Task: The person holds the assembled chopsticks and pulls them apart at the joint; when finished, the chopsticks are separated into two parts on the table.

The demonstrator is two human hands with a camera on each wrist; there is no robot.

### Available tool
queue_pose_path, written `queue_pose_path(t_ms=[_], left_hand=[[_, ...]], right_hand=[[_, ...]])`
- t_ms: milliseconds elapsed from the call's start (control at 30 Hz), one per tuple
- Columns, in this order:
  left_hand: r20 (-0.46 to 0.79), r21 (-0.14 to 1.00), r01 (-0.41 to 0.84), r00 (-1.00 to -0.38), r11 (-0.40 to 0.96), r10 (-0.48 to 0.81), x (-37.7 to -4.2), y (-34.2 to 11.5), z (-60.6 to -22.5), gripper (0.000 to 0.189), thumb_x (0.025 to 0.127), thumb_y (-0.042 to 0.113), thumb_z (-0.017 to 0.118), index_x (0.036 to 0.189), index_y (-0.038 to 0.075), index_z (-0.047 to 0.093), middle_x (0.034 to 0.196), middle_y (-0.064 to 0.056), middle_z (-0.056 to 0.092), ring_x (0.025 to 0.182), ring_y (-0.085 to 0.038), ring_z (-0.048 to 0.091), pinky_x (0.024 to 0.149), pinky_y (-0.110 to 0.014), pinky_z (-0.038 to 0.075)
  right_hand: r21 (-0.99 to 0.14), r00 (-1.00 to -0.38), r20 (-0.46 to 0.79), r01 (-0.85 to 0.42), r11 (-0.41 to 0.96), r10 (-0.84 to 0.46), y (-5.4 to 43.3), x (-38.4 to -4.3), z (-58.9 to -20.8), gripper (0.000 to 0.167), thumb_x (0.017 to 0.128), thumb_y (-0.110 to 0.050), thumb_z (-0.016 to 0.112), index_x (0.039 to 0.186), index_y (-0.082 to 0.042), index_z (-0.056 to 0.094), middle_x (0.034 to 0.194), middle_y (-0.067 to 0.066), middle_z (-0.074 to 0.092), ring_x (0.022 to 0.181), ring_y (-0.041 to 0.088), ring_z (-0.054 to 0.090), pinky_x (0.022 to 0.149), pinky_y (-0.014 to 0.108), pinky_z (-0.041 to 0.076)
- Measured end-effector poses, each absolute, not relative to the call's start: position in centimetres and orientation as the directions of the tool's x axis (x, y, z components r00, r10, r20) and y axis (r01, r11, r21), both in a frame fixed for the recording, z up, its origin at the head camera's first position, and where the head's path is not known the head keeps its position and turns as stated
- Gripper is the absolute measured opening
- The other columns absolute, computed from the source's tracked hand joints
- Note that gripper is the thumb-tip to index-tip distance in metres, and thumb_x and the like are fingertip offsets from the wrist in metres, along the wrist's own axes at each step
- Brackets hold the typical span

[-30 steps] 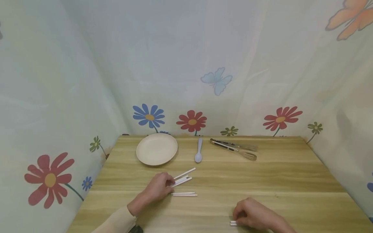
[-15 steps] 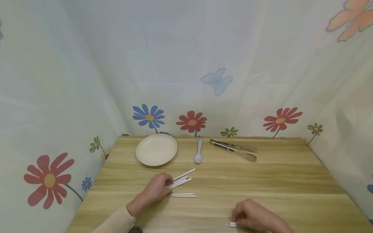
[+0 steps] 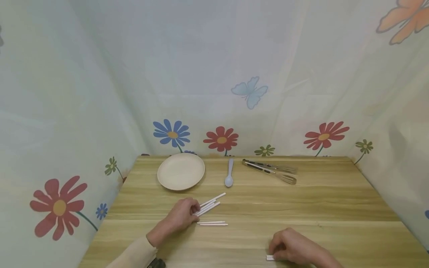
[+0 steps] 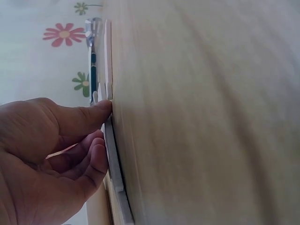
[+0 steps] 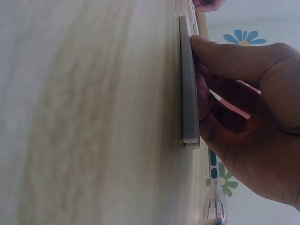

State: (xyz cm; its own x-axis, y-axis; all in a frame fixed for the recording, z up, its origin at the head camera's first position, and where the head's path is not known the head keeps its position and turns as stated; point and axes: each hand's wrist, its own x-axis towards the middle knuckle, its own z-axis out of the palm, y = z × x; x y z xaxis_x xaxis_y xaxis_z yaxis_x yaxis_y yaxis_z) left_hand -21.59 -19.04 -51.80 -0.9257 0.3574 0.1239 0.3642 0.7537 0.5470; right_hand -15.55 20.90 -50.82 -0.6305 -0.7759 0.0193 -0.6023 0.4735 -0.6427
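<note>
In the head view my left hand (image 3: 182,215) pinches the near ends of several short white sticks (image 3: 211,207) that fan out to the right on the table. Just below them lie two more thin white sticks (image 3: 214,223), side by side. The left wrist view shows my thumb and curled fingers at the sticks (image 4: 112,154), low against the tabletop. My right hand (image 3: 291,245), near the front edge, holds a close pair of white sticks (image 5: 189,84) flat by the wood, between thumb and fingers. Most of this pair is hidden by the hand in the head view.
A round cream plate (image 3: 181,172) sits at the back left of the wooden table (image 3: 328,208). To its right are a pale lilac spoon (image 3: 229,175) and metal tongs (image 3: 268,170) with dark grips. A flowered curtain (image 3: 214,74) surrounds the table's back and sides.
At my left hand the sticks have shifted under the fingers and lie closer together, more nearly parallel. My right hand and its pair have hardly moved.
</note>
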Motion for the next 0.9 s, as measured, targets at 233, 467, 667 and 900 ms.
queue_pose_path(t_ms=[233, 467, 667, 900], left_hand=[[0.128, 0.531, 0.375, -0.922, 0.760, 0.366, -21.71, -19.12, -51.71, 0.018, 0.071, 0.007, 0.082, 0.081, 0.010, 0.067, 0.073, 0.002, 0.059, 0.066, -0.009, 0.053, 0.060, -0.021, 0.043], [0.150, 0.483, 0.394, -0.917, 0.782, 0.370, -21.59, -18.74, -51.44, 0.015, 0.071, 0.006, 0.080, 0.082, 0.008, 0.070, 0.072, 0.002, 0.061, 0.065, -0.008, 0.053, 0.060, -0.022, 0.044], [0.156, 0.454, 0.391, -0.920, 0.801, 0.361, -21.28, -18.50, -51.17, 0.014, 0.072, 0.005, 0.080, 0.084, 0.007, 0.072, 0.074, 0.001, 0.063, 0.066, -0.007, 0.054, 0.061, -0.023, 0.046], [0.170, 0.415, 0.403, -0.915, 0.816, 0.365, -20.96, -18.51, -51.10, 0.010, 0.072, 0.005, 0.080, 0.080, 0.009, 0.075, 0.072, 0.004, 0.060, 0.064, -0.007, 0.053, 0.060, -0.023, 0.045]], right_hand=[[-0.653, -0.640, -0.008, -0.579, 0.489, -0.768, 20.81, -15.58, -50.78, 0.010, 0.081, -0.013, 0.077, 0.086, -0.022, 0.074, 0.082, -0.015, 0.067, 0.072, -0.008, 0.054, 0.061, 0.017, 0.047], [-0.642, -0.654, -0.015, -0.574, 0.509, -0.756, 20.85, -15.52, -50.79, 0.010, 0.081, -0.016, 0.077, 0.085, -0.024, 0.074, 0.082, -0.019, 0.065, 0.072, -0.008, 0.054, 0.061, 0.017, 0.047], [-0.634, -0.652, -0.020, -0.578, 0.514, -0.758, 20.84, -15.59, -50.82, 0.010, 0.081, -0.016, 0.077, 0.086, -0.024, 0.074, 0.083, -0.018, 0.066, 0.073, -0.008, 0.054, 0.062, 0.017, 0.047], [-0.632, -0.642, -0.025, -0.583, 0.510, -0.766, 20.72, -15.60, -50.79, 0.011, 0.081, -0.014, 0.077, 0.087, -0.023, 0.074, 0.082, -0.014, 0.067, 0.072, -0.008, 0.054, 0.062, 0.017, 0.047]])
